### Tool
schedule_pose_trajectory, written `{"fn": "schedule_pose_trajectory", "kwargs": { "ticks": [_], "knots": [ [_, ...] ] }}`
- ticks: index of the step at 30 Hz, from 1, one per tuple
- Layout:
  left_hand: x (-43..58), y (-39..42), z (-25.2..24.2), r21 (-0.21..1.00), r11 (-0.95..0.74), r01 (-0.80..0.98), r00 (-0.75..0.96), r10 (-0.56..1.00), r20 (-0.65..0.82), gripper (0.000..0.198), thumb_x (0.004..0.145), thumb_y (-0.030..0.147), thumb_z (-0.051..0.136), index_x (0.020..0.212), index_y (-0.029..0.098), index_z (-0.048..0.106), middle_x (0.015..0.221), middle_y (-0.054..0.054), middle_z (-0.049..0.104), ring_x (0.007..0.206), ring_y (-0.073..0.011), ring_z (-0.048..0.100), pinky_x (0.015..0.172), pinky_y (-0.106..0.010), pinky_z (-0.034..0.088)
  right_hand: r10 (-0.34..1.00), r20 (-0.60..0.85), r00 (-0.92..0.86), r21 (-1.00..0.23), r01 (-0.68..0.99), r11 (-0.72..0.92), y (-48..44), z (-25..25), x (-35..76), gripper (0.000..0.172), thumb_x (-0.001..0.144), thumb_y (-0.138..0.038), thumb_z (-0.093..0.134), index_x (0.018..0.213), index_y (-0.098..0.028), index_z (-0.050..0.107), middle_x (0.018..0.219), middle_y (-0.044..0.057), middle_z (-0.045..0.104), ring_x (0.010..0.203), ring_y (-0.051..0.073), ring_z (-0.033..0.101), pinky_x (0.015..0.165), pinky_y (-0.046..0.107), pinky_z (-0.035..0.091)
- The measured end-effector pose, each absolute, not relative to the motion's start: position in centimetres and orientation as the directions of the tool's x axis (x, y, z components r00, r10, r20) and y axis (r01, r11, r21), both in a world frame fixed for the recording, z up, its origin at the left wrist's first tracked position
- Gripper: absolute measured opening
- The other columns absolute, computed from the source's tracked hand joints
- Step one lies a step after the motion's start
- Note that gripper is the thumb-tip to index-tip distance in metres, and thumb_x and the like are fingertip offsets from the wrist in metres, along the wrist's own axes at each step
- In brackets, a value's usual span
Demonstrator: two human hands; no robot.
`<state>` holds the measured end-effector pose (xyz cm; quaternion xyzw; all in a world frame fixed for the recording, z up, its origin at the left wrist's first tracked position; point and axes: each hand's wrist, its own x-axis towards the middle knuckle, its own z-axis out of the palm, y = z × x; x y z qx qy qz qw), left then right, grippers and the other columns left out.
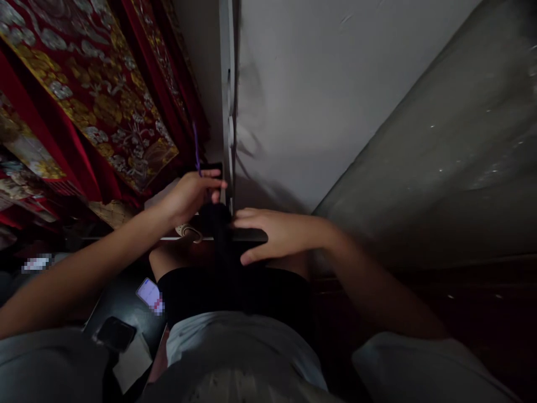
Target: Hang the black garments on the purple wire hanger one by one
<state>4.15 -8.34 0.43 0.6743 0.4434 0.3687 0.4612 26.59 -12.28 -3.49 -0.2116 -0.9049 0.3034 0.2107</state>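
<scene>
My left hand [191, 196] is raised at the middle of the view, its fingers bent and partly closed. A thin purple cord [196, 146] runs upward from it, and the exact grip is hard to see in the dim light. Beside the left fingers is a dark, soft-looking black thing [217, 218], whose kind I cannot make out. To the right of it my right hand [279, 230] reaches in with fingers stretched out and the thumb apart. Its fingertips are close to the black thing; whether they touch it is unclear.
Red cloth with gold and silver embroidery [113, 106] hangs at upper left. A narrow grey upright [229, 101] stands before the pale wall [302, 101]. Greyish sheeting [444, 168] covers the right. A lit phone [150, 294] and a black object [116, 334] lie at lower left.
</scene>
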Motion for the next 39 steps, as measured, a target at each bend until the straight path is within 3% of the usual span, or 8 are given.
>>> {"fn": "schedule_pose_trajectory", "kwargs": {
  "ticks": [3, 6, 10, 14, 19, 25, 33, 39],
  "knots": [
    [1.9, -10.3, -0.5, 0.964, 0.102, 0.246, 0.321, 0.93, -0.181, 0.021, 0.089, 0.02, 0.064, 0.11, 0.019, 0.062, 0.082, -0.005, 0.068, 0.042, -0.0062, 0.038, 0.044, -0.026, 0.033, 0.613, 0.41, -0.675, -0.618, 0.289, 0.731, -8.9, -4.9, 27.3, 0.025, 0.094, -0.047, 0.069, 0.096, -0.025, 0.079, 0.104, 0.008, 0.072, 0.101, 0.024, 0.069, 0.101, 0.044, 0.054],
    [0.0, -11.3, 0.7, 0.933, 0.04, 0.358, 0.367, 0.913, -0.18, 0.019, 0.088, 0.024, 0.064, 0.108, 0.021, 0.067, 0.076, -0.002, 0.066, 0.04, -0.0054, 0.034, 0.04, -0.023, 0.022, 0.708, 0.612, -0.354, -0.599, 0.378, 0.706, -5.5, -6.0, 28.5, 0.019, 0.091, -0.045, 0.07, 0.097, -0.027, 0.076, 0.11, 0.008, 0.071, 0.113, 0.027, 0.065, 0.111, 0.049, 0.048],
    [-1.5, -11.0, 3.5, 0.782, -0.317, 0.536, 0.484, 0.875, 0.024, 0.016, 0.091, 0.034, 0.066, 0.096, 0.021, 0.073, 0.069, -0.001, 0.067, 0.051, -0.0113, 0.055, 0.048, -0.025, 0.042, 0.78, 0.574, -0.249, -0.687, 0.371, 0.625, -2.9, -7.8, 29.6, 0.042, 0.086, -0.052, 0.071, 0.121, -0.028, 0.071, 0.135, 0.008, 0.065, 0.132, 0.029, 0.058, 0.117, 0.05, 0.042],
    [-2.2, -8.5, 4.1, 0.693, -0.505, 0.514, 0.402, 0.856, 0.326, 0.021, 0.089, 0.038, 0.071, 0.1, 0.02, 0.07, 0.07, -0.002, 0.07, 0.069, -0.0202, 0.071, 0.07, -0.033, 0.058, 0.875, 0.437, -0.208, -0.834, 0.271, 0.48, -2.7, -9.8, 29.4, 0.044, 0.089, -0.066, 0.06, 0.088, -0.023, 0.072, 0.092, 0.004, 0.072, 0.095, 0.024, 0.068, 0.095, 0.04, 0.054],
    [-2.3, -4.0, 3.4, 0.508, -0.686, 0.52, 0.234, 0.687, 0.688, 0.039, 0.09, 0.041, 0.075, 0.121, 0.022, 0.06, 0.099, -0.005, 0.075, 0.093, -0.0228, 0.073, 0.091, -0.039, 0.059, 0.916, 0.392, 0.091, -0.92, 0.018, 0.392, -2.0, -8.5, 29.1, 0.052, 0.075, -0.075, 0.074, 0.072, -0.024, 0.065, 0.067, -0.001, 0.062, 0.066, 0.018, 0.06, 0.065, 0.032, 0.054],
    [-2.2, -3.6, 3.3, 0.163, -0.814, 0.558, 0.224, 0.336, 0.915, 0.031, 0.107, 0.039, 0.052, 0.136, 0.027, 0.048, 0.111, -0.006, 0.062, 0.103, -0.021, 0.062, 0.102, -0.04, 0.049, 0.843, 0.43, 0.323, -0.864, -0.123, 0.488, 1.3, -2.5, 30.3, 0.032, 0.086, -0.05, 0.077, 0.075, -0.023, 0.063, 0.074, 0.0, 0.068, 0.089, 0.019, 0.068, 0.087, 0.037, 0.059],
    [1.1, -3.4, -3.9, 0.18, -0.626, 0.758, 0.56, 0.768, 0.312, 0.062, 0.099, 0.022, 0.052, 0.159, 0.02, 0.037, 0.106, -0.01, 0.073, 0.093, -0.0271, 0.073, 0.089, -0.037, 0.054, 0.786, 0.449, 0.425, -0.821, -0.152, 0.551, -1.3, -1.4, 32.9, 0.025, 0.092, -0.042, 0.071, 0.078, -0.022, 0.062, 0.083, 0.007, 0.072, 0.107, 0.025, 0.07, 0.094, 0.041, 0.057],
    [1.9, -2.3, -9.3, 0.12, -0.573, 0.811, 0.581, 0.812, -0.051, 0.036, 0.106, 0.034, 0.051, 0.135, 0.022, 0.066, 0.113, -0.012, 0.076, 0.098, -0.0291, 0.074, 0.08, -0.035, 0.054, 0.798, 0.383, 0.464, -0.86, -0.135, 0.491, -3.0, -4.8, 34.7, 0.026, 0.087, -0.045, 0.069, 0.078, -0.022, 0.064, 0.083, 0.008, 0.071, 0.108, 0.026, 0.07, 0.089, 0.038, 0.058]
  ]
}}
